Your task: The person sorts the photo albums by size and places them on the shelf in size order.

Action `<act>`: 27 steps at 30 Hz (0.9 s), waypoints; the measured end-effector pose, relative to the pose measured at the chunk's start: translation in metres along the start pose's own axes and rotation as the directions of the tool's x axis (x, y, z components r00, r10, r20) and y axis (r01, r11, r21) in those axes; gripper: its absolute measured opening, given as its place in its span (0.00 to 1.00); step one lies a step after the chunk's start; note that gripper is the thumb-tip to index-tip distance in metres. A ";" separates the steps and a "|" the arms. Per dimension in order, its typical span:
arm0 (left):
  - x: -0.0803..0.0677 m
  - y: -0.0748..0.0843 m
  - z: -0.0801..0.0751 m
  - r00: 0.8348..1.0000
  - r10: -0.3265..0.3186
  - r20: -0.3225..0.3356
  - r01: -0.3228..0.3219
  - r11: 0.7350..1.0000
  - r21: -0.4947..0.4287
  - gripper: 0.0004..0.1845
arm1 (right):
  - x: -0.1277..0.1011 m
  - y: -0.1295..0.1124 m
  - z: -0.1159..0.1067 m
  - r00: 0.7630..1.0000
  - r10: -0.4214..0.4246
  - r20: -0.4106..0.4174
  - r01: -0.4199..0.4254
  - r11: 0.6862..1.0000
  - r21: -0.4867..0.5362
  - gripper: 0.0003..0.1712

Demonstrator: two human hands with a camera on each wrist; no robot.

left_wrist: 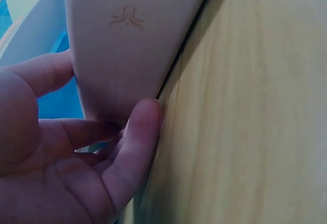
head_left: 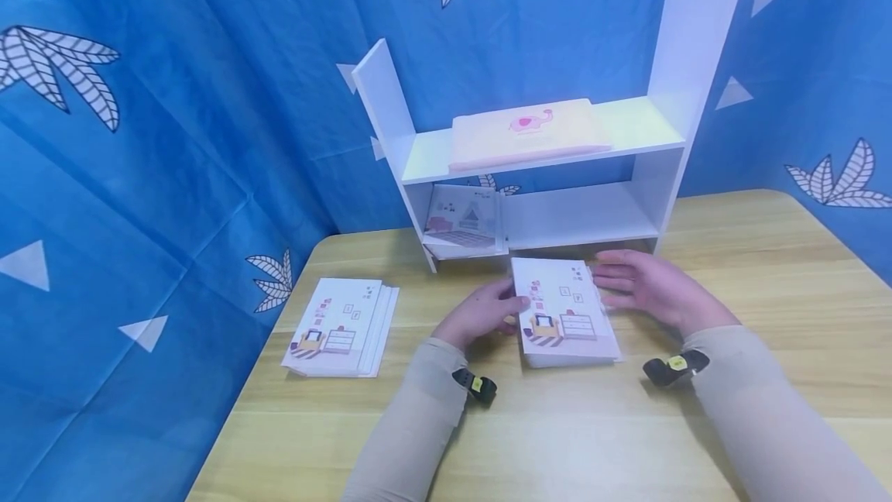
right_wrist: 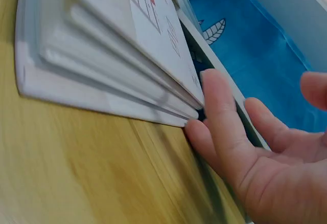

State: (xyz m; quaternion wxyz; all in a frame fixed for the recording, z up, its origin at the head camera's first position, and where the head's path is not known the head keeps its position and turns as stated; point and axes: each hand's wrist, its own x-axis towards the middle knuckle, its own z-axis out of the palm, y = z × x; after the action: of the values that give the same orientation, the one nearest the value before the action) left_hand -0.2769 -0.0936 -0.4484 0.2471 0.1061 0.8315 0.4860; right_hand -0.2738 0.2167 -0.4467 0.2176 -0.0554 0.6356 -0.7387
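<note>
A small stack of white notebooks (head_left: 564, 308) lies on the table in front of the shelf. Their top cover bears a drawing of an armchair and a drawer chest. My left hand (head_left: 485, 312) grips the left edge of the upper notebook, thumb and fingers around it. In the left wrist view that notebook's plain face (left_wrist: 127, 65) shows a small printed mark. At the stack's far right corner is my right hand (head_left: 648, 289), its fingers extended and spread. The right wrist view shows the stack's layered edges (right_wrist: 112, 81) unevenly fanned beside those fingertips.
A second stack of similar notebooks (head_left: 334, 328) lies at the left. Behind my hands stands a white two-tier shelf (head_left: 578, 215), with a pale elephant-print item (head_left: 526, 134) above and printed notebooks (head_left: 463, 215) in the lower left. A blue curtain (head_left: 209, 84) hangs behind.
</note>
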 end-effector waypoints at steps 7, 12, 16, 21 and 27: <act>0.000 0.000 -0.001 1.000 -0.004 -0.002 0.004 0.999 0.034 0.36 | -0.001 0.000 0.006 0.998 0.009 -0.054 -0.004 0.996 0.091 0.38; 0.000 0.000 -0.001 1.000 0.004 -0.005 -0.003 0.999 0.032 0.36 | 0.000 0.000 0.018 0.993 -0.007 -0.119 0.008 1.000 0.004 0.36; 0.000 0.000 -0.001 1.000 0.003 -0.009 -0.003 1.000 0.022 0.35 | 0.002 0.000 0.025 0.987 -0.018 -0.158 0.009 0.998 -0.059 0.35; 0.000 -0.001 -0.001 1.000 -0.005 -0.009 0.005 1.000 0.010 0.35 | 0.002 0.001 0.031 0.978 -0.031 -0.206 0.020 0.998 -0.056 0.35; -0.002 0.002 -0.003 0.998 0.045 -0.036 -0.043 0.998 0.040 0.44 | 0.002 0.002 0.036 0.966 -0.052 -0.252 0.023 0.993 -0.118 0.35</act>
State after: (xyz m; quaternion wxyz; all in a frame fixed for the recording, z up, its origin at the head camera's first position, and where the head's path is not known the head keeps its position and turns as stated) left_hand -0.2764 -0.0955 -0.4449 0.2190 0.1204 0.8428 0.4768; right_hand -0.2623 0.1826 -0.4419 0.1166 0.0156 0.6982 -0.7061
